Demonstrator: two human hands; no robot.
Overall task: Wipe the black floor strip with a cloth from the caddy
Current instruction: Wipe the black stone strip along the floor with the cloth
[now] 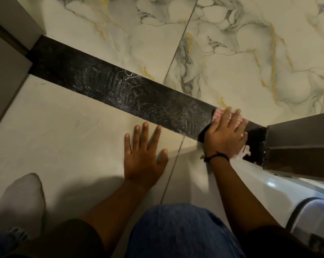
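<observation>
- Head view, looking down: long black floor strip [120,88] running diagonally from a dark door frame at upper left [12,41] to a dark brown door frame at right [296,144], streaked with whitish smears along its middle.
- Pink-and-white cloth [217,114] pressed flat on the right end of the strip, just beside the right-hand frame; a second bit of the same cloth showing below the palm near the frame's foot.
- Right hand [226,135] spread palm-down over the cloth, fingers extended and pinning it to the strip rather than clenched; small ring on one finger, black cord bracelet [216,157] at the wrist.
- Left hand [143,153] released and holding nothing, planted flat with fingers splayed on the plain beige floor tile [64,127], fingertips just short of the strip's near edge.
- White marble-pattern tiles with grey and gold veins [241,53] beyond the strip.
- Blue denim knee [176,231] at bottom centre, white-socked foot [19,202] at lower left.
- Glossy white object with a dark-edged rounded panel [306,211] at lower right; identity unclear.
</observation>
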